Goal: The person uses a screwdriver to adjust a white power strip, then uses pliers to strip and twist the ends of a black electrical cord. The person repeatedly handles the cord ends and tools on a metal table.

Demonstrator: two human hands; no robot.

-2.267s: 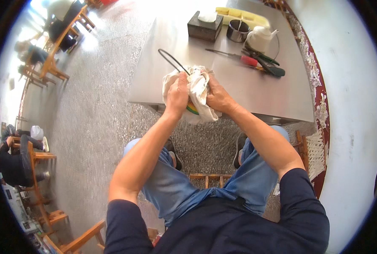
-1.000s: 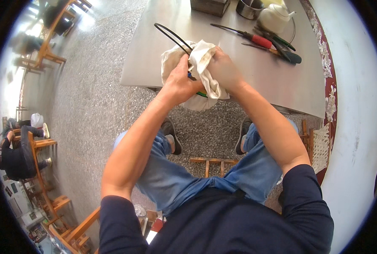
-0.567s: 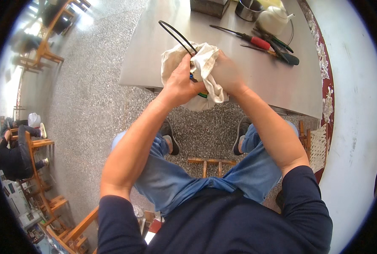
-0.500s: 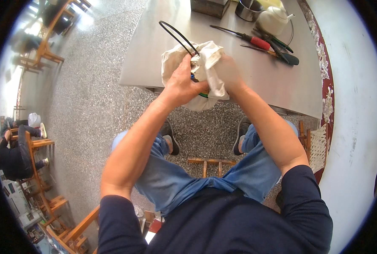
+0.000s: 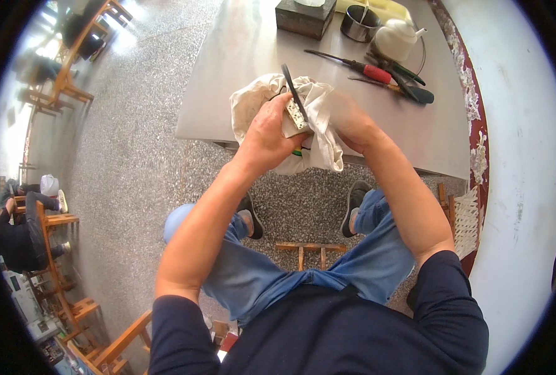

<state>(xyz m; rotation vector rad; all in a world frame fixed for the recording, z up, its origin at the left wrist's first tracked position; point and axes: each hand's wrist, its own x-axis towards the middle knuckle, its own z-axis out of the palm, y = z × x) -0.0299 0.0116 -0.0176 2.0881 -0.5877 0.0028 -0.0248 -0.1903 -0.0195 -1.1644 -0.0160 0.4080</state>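
Observation:
A crumpled cream cloth (image 5: 246, 106) is gathered at the table's near edge. My left hand (image 5: 265, 134) grips it and a small speckled pale piece (image 5: 296, 114) in its folds; I cannot make out what that piece is. A black loop (image 5: 292, 85) rises from the bundle, and a bit of green-and-yellow edge (image 5: 298, 151) shows below. My right hand (image 5: 353, 122) is against the cloth's right side, its fingers blurred and hidden.
The metal table (image 5: 203, 103) holds a dark box (image 5: 296, 22), steel pot (image 5: 353, 28), yellow tray (image 5: 390, 9), white teapot (image 5: 393, 40) and several tools (image 5: 381, 74). A wall (image 5: 521, 187) runs along the right. A seated person (image 5: 21, 231) and wooden chairs (image 5: 62, 219) are at left.
The black loop has swung rightward, now standing more upright. The speckled piece shows more between the folds. My hands and the bundle sit slightly lower in the picture than half a second ago.

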